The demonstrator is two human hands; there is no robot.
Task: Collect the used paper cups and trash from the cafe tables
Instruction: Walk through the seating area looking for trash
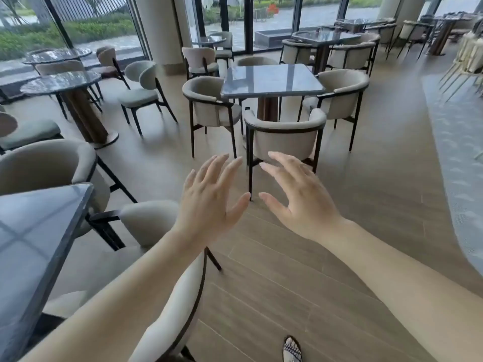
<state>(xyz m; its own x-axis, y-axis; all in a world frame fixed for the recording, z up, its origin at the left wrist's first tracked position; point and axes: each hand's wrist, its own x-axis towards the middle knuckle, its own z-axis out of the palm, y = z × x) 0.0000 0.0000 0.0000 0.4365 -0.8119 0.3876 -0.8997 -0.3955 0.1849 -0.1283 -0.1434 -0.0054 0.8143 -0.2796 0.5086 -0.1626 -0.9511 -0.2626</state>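
Reaching forward, left hand (209, 202) and right hand (300, 199) both spread wide and holding nothing, square table (271, 79) ahead

I counted two hands of mine, the left hand (209, 197) and the right hand (300, 194), both spread flat with nothing in them. One shoe (292, 350) showed at six o'clock. Square tables numbered two close by: one (271, 79) at twelve o'clock, one (34, 244) at eight o'clock. Round tables numbered two at ten o'clock, the nearer (60, 81) and the farther (57, 54). Four armchairs ringed the twelve o'clock table; the nearest (285, 137) stood just beyond my fingers. More tables and chairs stood at one and two o'clock, too crowded to count. Cups I counted: none in view.
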